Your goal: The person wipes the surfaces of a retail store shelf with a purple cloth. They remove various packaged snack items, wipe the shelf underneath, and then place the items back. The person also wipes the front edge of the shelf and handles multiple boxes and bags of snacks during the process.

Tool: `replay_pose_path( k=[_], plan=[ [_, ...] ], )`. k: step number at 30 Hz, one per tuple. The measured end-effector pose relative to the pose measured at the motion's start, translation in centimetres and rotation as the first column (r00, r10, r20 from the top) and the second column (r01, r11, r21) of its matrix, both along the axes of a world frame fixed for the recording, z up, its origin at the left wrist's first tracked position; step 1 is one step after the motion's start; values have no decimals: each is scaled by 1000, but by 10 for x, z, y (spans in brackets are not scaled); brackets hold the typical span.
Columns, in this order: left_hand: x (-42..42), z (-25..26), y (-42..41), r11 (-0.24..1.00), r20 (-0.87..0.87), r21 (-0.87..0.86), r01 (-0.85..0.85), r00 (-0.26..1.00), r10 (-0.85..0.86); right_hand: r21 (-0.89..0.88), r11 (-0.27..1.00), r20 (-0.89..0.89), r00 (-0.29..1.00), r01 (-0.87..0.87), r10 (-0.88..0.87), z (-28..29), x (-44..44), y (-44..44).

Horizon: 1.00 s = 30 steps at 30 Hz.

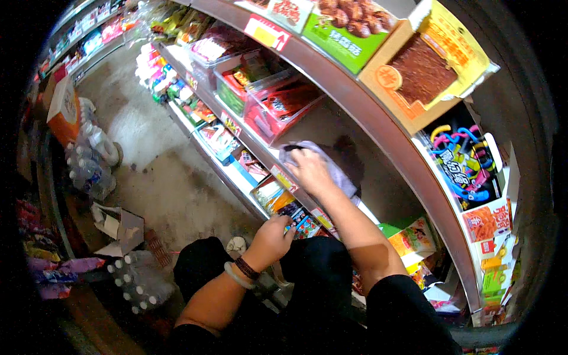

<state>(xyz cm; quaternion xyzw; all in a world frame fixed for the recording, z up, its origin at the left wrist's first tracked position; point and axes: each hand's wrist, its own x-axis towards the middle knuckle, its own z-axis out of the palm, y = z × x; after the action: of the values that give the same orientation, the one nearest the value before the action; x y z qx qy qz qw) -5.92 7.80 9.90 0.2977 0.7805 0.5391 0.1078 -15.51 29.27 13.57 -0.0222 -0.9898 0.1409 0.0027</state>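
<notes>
My right hand (309,171) presses a pale purple cloth (339,175) onto the middle shelf board, its fingers bunched into the fabric. Beside the cloth stand clear plastic bins (262,126) with red and green snack packets. My left hand (271,237), with a beaded bracelet (246,268) and a pale bangle (237,277) at the wrist, hovers by the lower shelf over small colourful packets (306,224). Its fingers are curled, and I cannot tell whether they grip anything. A shelf edge with price tags (284,177) runs between the two hands.
Above my right arm curves an upper shelf edge (355,95) carrying open snack cartons (412,71). On the floor at left are shrink-wrapped bottle packs (91,173), more bottles (142,284) and an open cardboard box (124,228). My knees (317,262) are close against the shelving.
</notes>
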Motion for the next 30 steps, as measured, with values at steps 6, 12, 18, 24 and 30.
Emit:
replay_pose_path(
  k=[6,12,18,24,30],
  plan=[
    [-1,4,-4,996,-18,72,-54,998,55,421,847,-49,940,325,-337,-6,-15,119],
    [-7,-1,3,1000,-1,16,-6,1000,6,146,950,-298,928,278,-226,-47,-50,79],
    [-8,-3,8,999,59,-36,31,998,-29,70,971,-53,971,-228,232,-20,-17,10],
    [-5,2,7,994,-50,92,-64,996,69,74,973,-40,975,221,-218,-4,-51,76],
    [-20,5,-3,997,59,-75,-17,998,22,-227,951,43,978,210,-206,-32,-18,34]
  ],
)
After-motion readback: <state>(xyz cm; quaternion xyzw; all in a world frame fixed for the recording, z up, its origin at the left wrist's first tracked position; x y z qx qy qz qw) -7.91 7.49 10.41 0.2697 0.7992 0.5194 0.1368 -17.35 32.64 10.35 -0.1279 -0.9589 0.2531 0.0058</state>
